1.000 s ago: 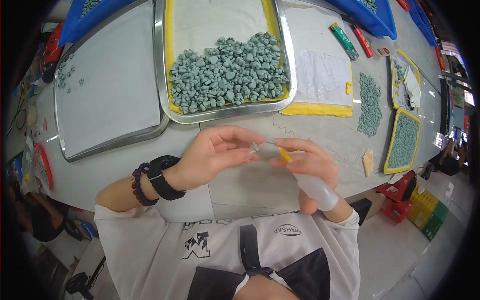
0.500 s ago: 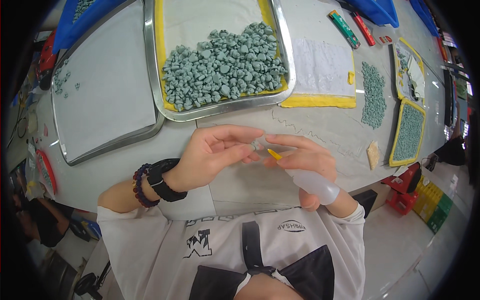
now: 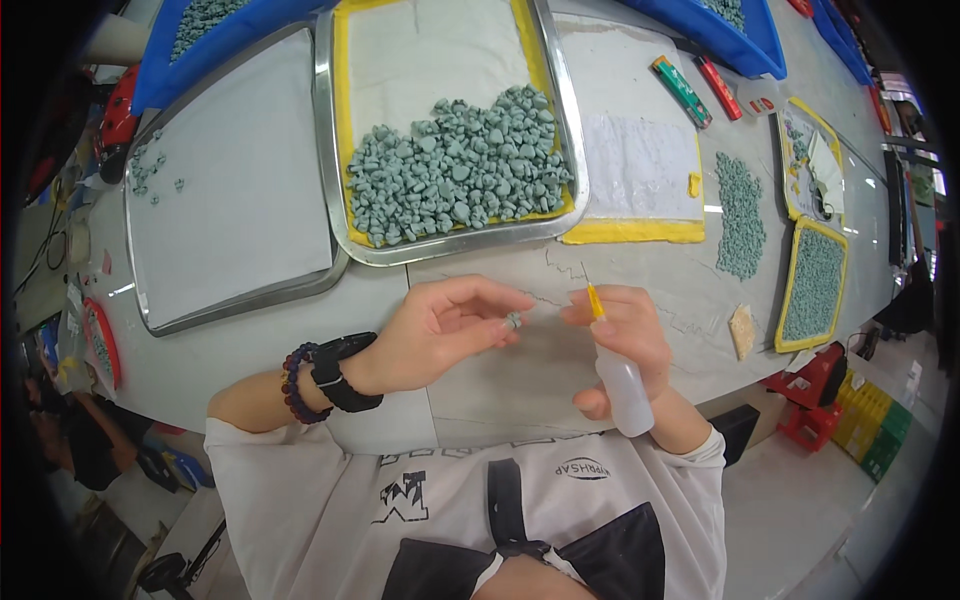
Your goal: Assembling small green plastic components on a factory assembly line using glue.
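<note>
Between thumb and fingertips, my left hand [image 3: 445,330] pinches a small grey-green moulded piece [image 3: 513,321]. My right hand [image 3: 630,335] is wrapped round a translucent white squeeze bottle [image 3: 622,390]. The bottle's yellow nozzle with a thin needle tip [image 3: 596,300] points up and away from me, apart from the piece. Beyond my hands lies a metal tray [image 3: 455,248] lined in yellow, holding a heap of similar grey-green pieces [image 3: 460,165].
Left of it, a white-lined tray [image 3: 235,190] carries a few pieces. To the right are a yellow-edged sheet [image 3: 635,228], a patch of smaller green pieces [image 3: 741,215], a filled yellow-rimmed tray [image 3: 815,280], a green box [image 3: 682,92] and a red box [image 3: 718,88]. Blue bins [image 3: 715,45] stand farther back.
The bottle has turned from pointing at the piece in my left hand to pointing upward, and its nozzle has drawn away to the right. The view has shifted slightly.
</note>
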`<state>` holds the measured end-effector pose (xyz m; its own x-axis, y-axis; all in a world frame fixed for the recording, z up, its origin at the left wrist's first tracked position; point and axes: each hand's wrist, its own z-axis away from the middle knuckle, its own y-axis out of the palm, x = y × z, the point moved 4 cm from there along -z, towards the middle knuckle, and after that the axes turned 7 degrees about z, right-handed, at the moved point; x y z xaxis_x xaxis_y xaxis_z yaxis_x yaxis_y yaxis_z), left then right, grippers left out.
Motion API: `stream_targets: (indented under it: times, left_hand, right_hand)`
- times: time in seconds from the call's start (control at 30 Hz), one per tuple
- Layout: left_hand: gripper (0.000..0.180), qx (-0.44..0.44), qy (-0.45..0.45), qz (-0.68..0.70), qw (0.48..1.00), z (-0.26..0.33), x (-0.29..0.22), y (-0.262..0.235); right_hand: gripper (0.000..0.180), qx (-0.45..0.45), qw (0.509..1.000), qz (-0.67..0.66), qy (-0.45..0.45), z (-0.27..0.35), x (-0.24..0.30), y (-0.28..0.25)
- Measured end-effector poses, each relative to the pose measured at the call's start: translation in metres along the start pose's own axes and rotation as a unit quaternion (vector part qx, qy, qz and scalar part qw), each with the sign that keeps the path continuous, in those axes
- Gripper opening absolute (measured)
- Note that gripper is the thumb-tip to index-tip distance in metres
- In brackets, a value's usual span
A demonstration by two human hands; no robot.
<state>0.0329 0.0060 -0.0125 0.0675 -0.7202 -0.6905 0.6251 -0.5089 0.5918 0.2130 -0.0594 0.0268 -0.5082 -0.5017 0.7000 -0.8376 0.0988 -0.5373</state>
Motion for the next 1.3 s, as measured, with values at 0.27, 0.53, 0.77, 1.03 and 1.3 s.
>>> stream_targets:
  times: [0.27,0.53,0.77,1.03,1.3]
  left_hand:
    - [0.016,0.036,0.102,-0.104,0.989,0.005,-0.002,-0.002]
    - [0.016,0.012,0.177,-0.257,0.950,0.054,-0.024,-0.001]
    - [0.017,-0.520,0.323,-0.135,0.779,0.222,-0.043,-0.144]
    - [0.022,-0.684,0.358,-0.180,0.610,0.323,-0.082,-0.274]
    - [0.033,-0.735,0.402,-0.357,0.413,0.294,-0.146,-0.307]
  right_hand:
    - [0.049,-0.003,0.999,-0.016,-0.042,-0.011,0.001,0.002]
    - [0.048,-0.070,0.996,0.039,-0.048,0.016,0.024,-0.007]
    - [0.021,-0.088,0.993,0.079,-0.004,-0.015,0.045,-0.009]
    - [0.044,-0.098,0.991,0.089,0.006,0.005,0.023,-0.004]
    - [0.025,-0.111,0.992,0.060,-0.027,-0.007,0.038,-0.004]
